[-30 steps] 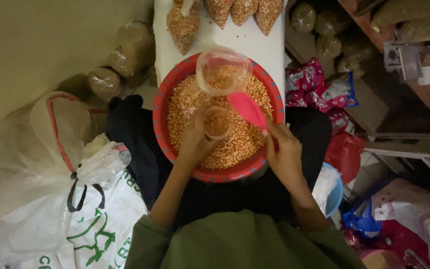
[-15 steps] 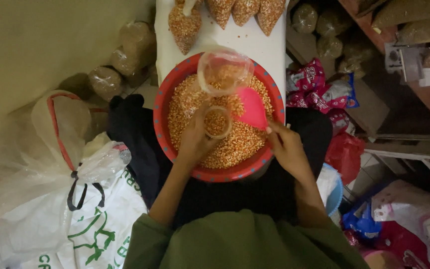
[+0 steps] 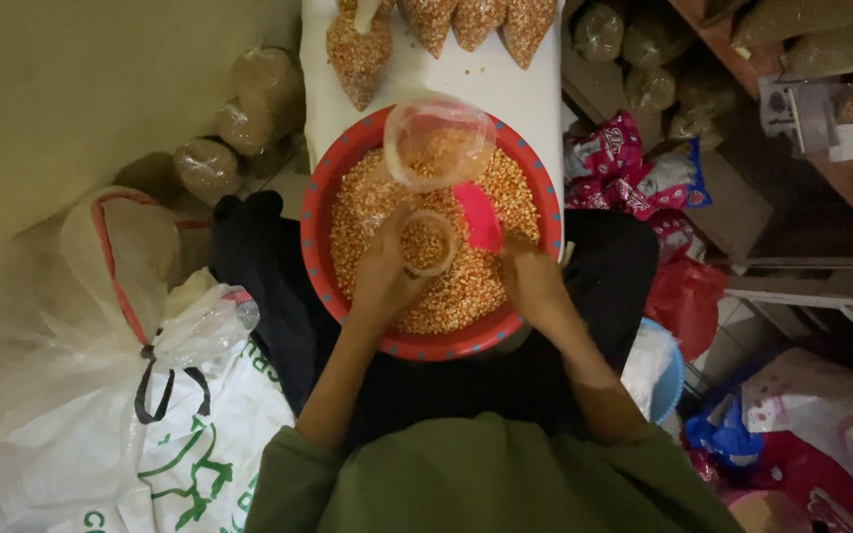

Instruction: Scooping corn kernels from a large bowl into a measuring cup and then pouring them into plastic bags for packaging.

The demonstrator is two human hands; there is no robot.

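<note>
Hands over a red basin (image 3: 320,237) heaped with yellow-orange corn kernels (image 3: 466,286), resting on the lap. Left hand (image 3: 384,276) curled round a small clear cup (image 3: 427,243), cup brim-full of kernels and held just above the heap. Right hand (image 3: 533,279) closed on the handle of a pink scoop (image 3: 478,217), blade lying on the kernels beside the cup. Clear plastic bag (image 3: 438,143) at the basin's far rim, mouth open, some kernels already in its bottom; by the look of it, only partly filled.

Beyond the basin, a white table (image 3: 446,74) carrying four filled, cone-shaped bags of kernels (image 3: 357,54) in a row: several portions done, judging by these, while the basin holds plenty more.

Surroundings: large white sack with green print (image 3: 199,444) and crumpled clear plastic to the left, more packed bags (image 3: 269,89) against the pale wall; on the right, bright snack packets (image 3: 634,168), wooden shelving (image 3: 802,89) with bagged goods. Dim, cluttered storeroom.
</note>
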